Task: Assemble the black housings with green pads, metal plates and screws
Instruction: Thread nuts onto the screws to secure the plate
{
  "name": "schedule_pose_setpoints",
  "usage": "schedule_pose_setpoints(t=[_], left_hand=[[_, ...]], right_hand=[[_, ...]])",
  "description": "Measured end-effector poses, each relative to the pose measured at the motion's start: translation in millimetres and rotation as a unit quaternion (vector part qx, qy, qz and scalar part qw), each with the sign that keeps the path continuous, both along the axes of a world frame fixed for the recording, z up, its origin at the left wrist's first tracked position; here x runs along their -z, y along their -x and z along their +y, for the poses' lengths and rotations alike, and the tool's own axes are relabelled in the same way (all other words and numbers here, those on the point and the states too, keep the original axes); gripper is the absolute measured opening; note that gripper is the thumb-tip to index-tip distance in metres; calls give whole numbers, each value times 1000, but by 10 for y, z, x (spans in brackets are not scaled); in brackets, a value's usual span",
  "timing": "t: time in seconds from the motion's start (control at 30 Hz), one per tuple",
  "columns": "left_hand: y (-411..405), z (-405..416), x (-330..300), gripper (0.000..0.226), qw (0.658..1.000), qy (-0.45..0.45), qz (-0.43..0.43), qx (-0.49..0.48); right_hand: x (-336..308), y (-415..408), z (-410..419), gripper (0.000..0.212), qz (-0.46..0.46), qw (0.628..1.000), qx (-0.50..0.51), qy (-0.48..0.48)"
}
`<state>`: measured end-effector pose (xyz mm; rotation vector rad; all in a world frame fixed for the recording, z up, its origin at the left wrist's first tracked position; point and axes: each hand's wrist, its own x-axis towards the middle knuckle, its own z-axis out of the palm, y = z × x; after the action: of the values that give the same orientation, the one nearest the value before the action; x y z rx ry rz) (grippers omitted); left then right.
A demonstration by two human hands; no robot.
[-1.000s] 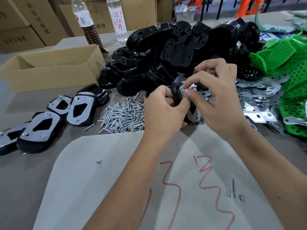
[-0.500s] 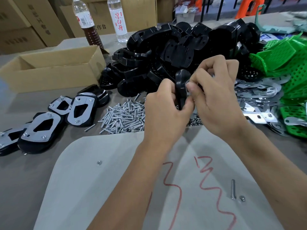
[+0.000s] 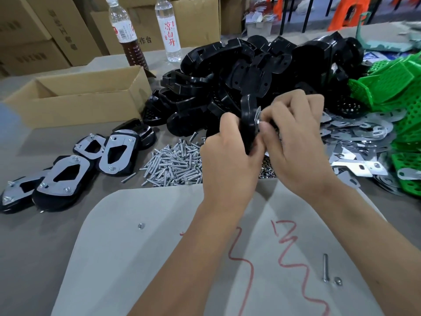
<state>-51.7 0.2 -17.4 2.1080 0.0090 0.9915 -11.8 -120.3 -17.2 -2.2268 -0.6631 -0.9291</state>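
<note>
At the centre of the frame we see a black housing point(image 3: 247, 119) held on edge, above the screw pile point(image 3: 175, 164). The left hand point(image 3: 227, 156) grips its lower left side with curled fingers. The right hand point(image 3: 296, 137) pinches a metal plate point(image 3: 258, 116) against the housing's right face. Loose housings point(image 3: 250, 71) are heaped at upper centre, green pads point(image 3: 391, 87) and loose plates point(image 3: 355, 137) lie at right, and finished assemblies point(image 3: 68, 172) lie at left beside a cardboard box point(image 3: 77, 99).
</note>
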Motion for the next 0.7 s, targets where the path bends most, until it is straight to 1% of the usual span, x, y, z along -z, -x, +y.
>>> schedule_pose_setpoints(t=[0.07,0.1,0.2,0.33,0.5,0.63,0.7], left_hand=[[1,1,-2,29,1000,-10,1,-5],[5,0,-3,30,1000,-18,-2,-7],[28,-4,-20,31,999,-49,-14,-5],[49,-3,-44,29,997,-68,-37,27],[46,-17,-85,30,994,-95,-36,32],[49,-3,-92,28,991,-130,-23,31],[52,-23,-98,29,990,-140,-21,18]], right_hand=[[5,-22,-6,15,5,1000,-10,24],[3,-15,1,16,7,1000,-8,22],[-3,59,81,17,25,999,7,-26],[-99,141,154,25,95,989,23,-107],[-129,158,121,27,140,985,33,-99],[-132,190,166,39,164,976,56,-134],[-140,200,209,45,207,962,45,-172]])
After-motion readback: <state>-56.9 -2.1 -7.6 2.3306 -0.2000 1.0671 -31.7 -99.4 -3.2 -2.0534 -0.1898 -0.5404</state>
